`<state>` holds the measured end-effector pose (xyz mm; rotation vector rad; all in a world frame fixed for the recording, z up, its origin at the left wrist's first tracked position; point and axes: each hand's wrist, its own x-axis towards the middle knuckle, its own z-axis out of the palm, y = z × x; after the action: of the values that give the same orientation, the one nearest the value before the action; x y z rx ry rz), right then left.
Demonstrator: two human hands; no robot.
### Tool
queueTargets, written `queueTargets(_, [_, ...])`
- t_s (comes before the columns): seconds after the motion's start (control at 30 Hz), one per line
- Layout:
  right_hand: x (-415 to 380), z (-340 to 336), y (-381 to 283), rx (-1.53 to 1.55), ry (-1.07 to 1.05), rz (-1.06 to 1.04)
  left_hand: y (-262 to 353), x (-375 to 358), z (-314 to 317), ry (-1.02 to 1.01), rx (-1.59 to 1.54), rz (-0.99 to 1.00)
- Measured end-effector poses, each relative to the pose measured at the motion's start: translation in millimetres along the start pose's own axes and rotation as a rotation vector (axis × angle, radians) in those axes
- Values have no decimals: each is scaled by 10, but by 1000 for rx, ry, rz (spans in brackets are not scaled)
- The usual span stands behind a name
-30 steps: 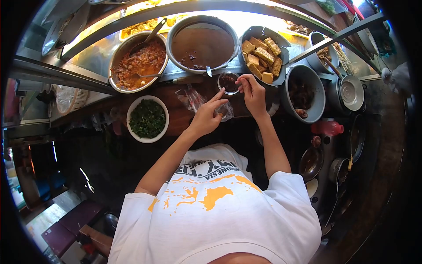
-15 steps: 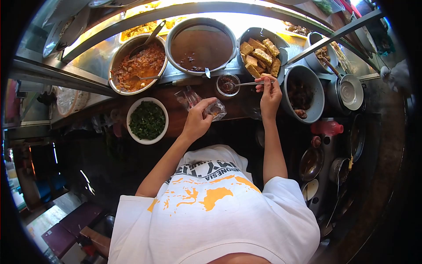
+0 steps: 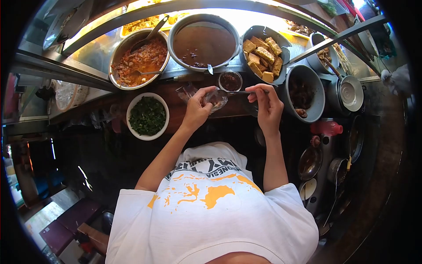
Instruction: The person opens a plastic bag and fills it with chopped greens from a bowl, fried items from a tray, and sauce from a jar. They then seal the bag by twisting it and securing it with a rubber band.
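My left hand (image 3: 199,108) is closed on a clear plastic bag (image 3: 217,99) above the counter's edge. Between the thumb and fingers of my right hand (image 3: 266,104) is the handle of a metal spoon (image 3: 241,92). The spoon points left, its front end at the bag's opening; the bowl of the spoon is hard to make out. Just above the spoon stands a small glass jar (image 3: 230,82) of dark red sauce. A white bowl of chopped green leaves (image 3: 147,116) is to the left of my left hand.
Along the back stand a pot of red stew (image 3: 140,61), a large pot of brown broth (image 3: 203,43) and a bowl of fried tofu and tempeh (image 3: 263,55). A grey basin of dark meat (image 3: 303,94) is right of my right hand. Pans and a pink bottle (image 3: 327,128) lie farther right.
The spoon has left the sauce jar and moved down and left to the bag. My right hand has tilted and lowered slightly with it. My left hand still holds the bag.
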<state>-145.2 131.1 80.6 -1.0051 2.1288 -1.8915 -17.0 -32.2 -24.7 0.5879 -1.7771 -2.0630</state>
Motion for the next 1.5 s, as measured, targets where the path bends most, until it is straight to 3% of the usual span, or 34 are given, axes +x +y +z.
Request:
queueTargets(0.13, [56, -14, -82, -2, 188, -67, 162, -62, 8, -11, -24, 6])
queueTargets(0.27, [126, 104, 243, -199, 66, -80, 981, -393, -118, -74, 100, -8])
queueTargets(0.4, [72, 256, 578, -433, -164, -79, 1869, -798, -667, -26, 247, 288])
queueTargets(0.43, [54, 324, 542, -456, -142, -93, 2023, -912, -835, -20, 285, 373])
queueTargets(0.53, [98, 377, 333, -535, -44, -123, 2414, -1309, -1388, 116, 408, 312])
queueTargets(0.6, [133, 361, 242, -574, 32, -132, 2220, -1287, -1767, 220, 396, 259])
queueTargets(0.67, [178, 345, 171, -621, 21, -194, 2048, -1283, -2323, 360, 510, 80])
queueTargets(0.77, [157, 311, 29, -642, 39, -238, 2286, -1249, -2892, 555, 303, 134])
queueTargets(0.87, [150, 327, -136, -650, 70, -249, 2321, -1160, -3773, 657, 371, 100])
queueTargets(0.97, [64, 361, -230, -656, 84, -227, 2376, -971, -4327, 787, 391, 205])
queueTargets(1.1, [23, 487, -285, -650, 93, -207, 2297, -750, -4843, 793, 281, 287])
queueTargets(1.3, [-5, 666, -388, -635, 70, -215, 2033, -490, -5509, 890, 389, 357])
queueTargets(1.37, [-10, 691, -394, -640, 58, -235, 1888, -488, -5784, 875, 382, 305])
queueTargets(1.43, [-16, 709, -396, -628, 69, -220, 1870, -508, -5770, 835, 323, 416])
queueTargets(1.47, [-15, 707, -389, -641, 66, -254, 1848, -517, -5665, 909, 303, 335])
queueTargets(1.5, [-35, 709, -384, -605, 47, -216, 1525, -570, -6422, 825, 378, 139])
